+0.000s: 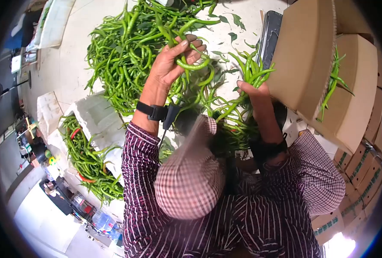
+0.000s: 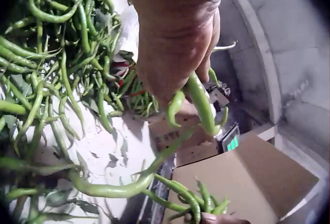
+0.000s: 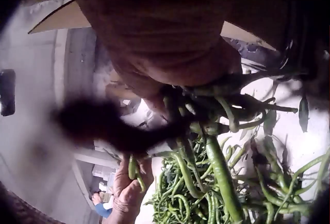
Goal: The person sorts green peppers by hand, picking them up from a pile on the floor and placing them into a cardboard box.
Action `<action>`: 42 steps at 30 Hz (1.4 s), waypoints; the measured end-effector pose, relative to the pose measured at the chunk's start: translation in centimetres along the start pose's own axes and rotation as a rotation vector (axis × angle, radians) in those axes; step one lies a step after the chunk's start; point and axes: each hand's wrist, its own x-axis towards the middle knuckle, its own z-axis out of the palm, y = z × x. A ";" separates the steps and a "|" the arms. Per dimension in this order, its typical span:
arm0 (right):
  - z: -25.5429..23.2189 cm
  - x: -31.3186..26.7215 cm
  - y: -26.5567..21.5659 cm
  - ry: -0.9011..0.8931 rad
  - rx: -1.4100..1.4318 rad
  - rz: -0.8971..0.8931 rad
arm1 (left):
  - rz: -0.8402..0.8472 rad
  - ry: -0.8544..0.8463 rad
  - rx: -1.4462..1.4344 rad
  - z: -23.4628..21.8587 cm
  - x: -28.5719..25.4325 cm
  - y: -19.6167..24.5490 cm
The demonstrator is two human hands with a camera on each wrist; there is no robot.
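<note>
In the head view my left hand (image 1: 174, 60) is raised over a large heap of green chili peppers (image 1: 122, 60), its fingers curled round a few long peppers (image 1: 193, 66). The left wrist view shows curved chili peppers (image 2: 202, 102) poking out below that hand (image 2: 175, 43). My right hand (image 1: 255, 92) grips a bunch of green chili peppers (image 1: 252, 71) beside the cardboard box. Its fingers are partly hidden by the bunch. Close up in the right wrist view, the right hand (image 3: 175, 53) is dark, with peppers (image 3: 223, 182) hanging beneath it.
An open cardboard box (image 1: 300, 56) stands on the right, with chili peppers (image 1: 333, 81) on its flap. Next to it lies a dark flat-edged object (image 1: 270, 36). A white foam box (image 1: 98, 120) and more chili peppers (image 1: 85, 159) with some red ones are at left. Loose leaves (image 1: 237, 20) lie on the white surface.
</note>
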 end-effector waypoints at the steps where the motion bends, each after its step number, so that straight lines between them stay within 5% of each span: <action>1: 0.1 -0.6 -0.3 -0.064 0.057 -0.014 | 0.021 -0.095 -0.022 0.4 -0.7 0.7; 7: -0.3 -4.8 -3.6 -0.297 -0.015 -0.175 | 0.084 -0.125 0.033 7.7 -6.8 5.5; 14: -1.7 -11.1 -5.1 -0.308 -0.117 -0.209 | 0.117 -0.121 0.216 15.5 -13.4 8.8; 16: -2.0 -11.7 -3.8 -0.247 -0.146 -0.282 | 0.113 -0.103 0.327 17.7 -15.1 9.2; 18: -2.0 -12.3 -3.4 0.057 -0.638 -0.410 | 0.117 -0.102 0.404 19.4 -16.6 9.6; 22: -3.2 -13.9 -3.3 0.057 -0.641 -0.628 | 0.179 -0.040 0.541 22.7 -18.8 9.0; 26: -3.9 -14.5 -2.5 -0.008 -0.616 -0.617 | 0.264 -0.156 0.499 28.2 -17.2 6.3; 31: -4.2 -15.1 -2.8 -0.172 -0.379 -0.461 | 0.157 -0.569 0.521 35.0 -13.3 2.4; 32: -4.5 -14.8 -2.7 -0.276 -0.275 -0.367 | 0.146 -0.552 0.511 35.2 -13.7 2.0; 34: -5.9 -14.8 -2.9 -0.375 -0.048 -0.258 | 0.309 -0.212 0.633 34.3 -14.1 0.7; 36: -5.1 -15.3 -3.9 -0.439 0.375 -0.194 | 0.368 -0.185 0.713 30.3 -16.1 2.3; 38: -5.0 -15.2 -3.9 -0.420 0.502 -0.048 | 0.476 -0.144 1.168 26.7 -18.9 2.5; 42: -4.8 -14.1 -2.6 -0.511 0.671 0.007 | 0.195 -0.074 1.170 21.5 -22.6 -2.7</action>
